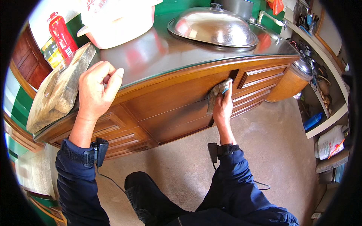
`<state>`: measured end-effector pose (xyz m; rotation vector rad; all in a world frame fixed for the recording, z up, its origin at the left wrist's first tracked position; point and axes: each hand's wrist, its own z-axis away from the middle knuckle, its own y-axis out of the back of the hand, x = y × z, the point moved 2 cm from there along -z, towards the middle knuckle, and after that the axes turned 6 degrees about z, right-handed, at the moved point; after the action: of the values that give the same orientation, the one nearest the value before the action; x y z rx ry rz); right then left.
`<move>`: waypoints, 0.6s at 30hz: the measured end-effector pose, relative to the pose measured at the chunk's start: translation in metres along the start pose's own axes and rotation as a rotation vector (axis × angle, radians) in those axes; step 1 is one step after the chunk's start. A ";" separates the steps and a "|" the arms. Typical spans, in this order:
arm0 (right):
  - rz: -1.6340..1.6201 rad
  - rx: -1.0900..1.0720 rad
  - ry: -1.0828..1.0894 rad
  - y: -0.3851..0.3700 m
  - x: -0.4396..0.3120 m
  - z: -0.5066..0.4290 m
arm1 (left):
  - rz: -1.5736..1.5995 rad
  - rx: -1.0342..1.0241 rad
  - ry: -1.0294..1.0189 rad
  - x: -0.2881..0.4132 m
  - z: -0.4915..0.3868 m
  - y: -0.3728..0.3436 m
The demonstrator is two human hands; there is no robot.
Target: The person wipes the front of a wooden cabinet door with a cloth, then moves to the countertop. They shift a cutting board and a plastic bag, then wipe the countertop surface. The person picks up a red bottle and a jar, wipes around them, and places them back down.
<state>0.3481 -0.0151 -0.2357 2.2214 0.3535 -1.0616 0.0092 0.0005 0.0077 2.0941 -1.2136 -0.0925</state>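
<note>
My right hand (222, 110) grips a bunched, grey-brown cloth (215, 95) against the front of a brown wooden cabinet (175, 106). The cloth lies at the right side of a wide flat panel, beside a dark vertical gap. Some white and blue shows in the bundle near my fingertips. My left hand (96, 87) is curled into a loose fist at the edge of the glossy countertop (138, 72), with nothing visible in it. Just left of that hand, a thick wooden chopping board (63, 96) lies at the counter's end. Both wrists carry strapped black devices.
A large domed metal lid (212, 26), a pale plastic basin (121, 31) and a red bottle (62, 35) stand on the counter. A lidded brown bin (291, 80) is at the cabinet's right end, near cluttered shelves (328, 124). Thin cables hang from my wrists.
</note>
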 end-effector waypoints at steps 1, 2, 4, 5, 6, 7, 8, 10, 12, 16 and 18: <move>0.012 -0.027 -0.048 -0.005 0.009 0.008 | 0.015 0.001 0.002 0.000 0.000 0.000; 0.023 0.011 -0.023 -0.011 0.015 0.017 | 0.013 0.003 -0.010 0.000 -0.001 0.000; 0.008 0.066 -0.001 -0.023 0.025 0.027 | 0.027 0.004 -0.005 0.000 -0.001 0.000; -0.012 0.101 0.013 -0.028 0.027 0.031 | 0.013 0.009 -0.017 0.000 -0.001 0.001; -0.036 0.120 -0.002 -0.032 0.028 0.034 | 0.007 0.012 -0.021 0.000 0.000 0.001; -0.063 0.132 -0.062 -0.035 0.028 0.037 | 0.001 0.017 -0.024 0.000 0.000 0.001; -0.132 0.145 -0.080 -0.040 0.024 0.040 | 0.006 0.025 -0.018 0.000 0.000 0.000; -0.039 0.140 0.044 -0.046 0.005 0.056 | 0.002 0.023 -0.014 -0.001 0.000 0.001; -0.082 0.043 0.093 -0.053 -0.022 0.080 | 0.012 0.026 -0.016 -0.001 0.001 0.000; -0.199 -0.061 0.273 -0.080 -0.088 0.129 | 0.015 0.030 -0.026 -0.004 0.001 0.000; -0.247 -0.148 0.332 -0.093 -0.115 0.154 | 0.016 0.030 -0.023 -0.005 0.001 0.000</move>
<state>0.1377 -0.0417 -0.2598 2.2565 0.8414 -0.7541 0.0059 0.0036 0.0060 2.1140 -1.2523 -0.0916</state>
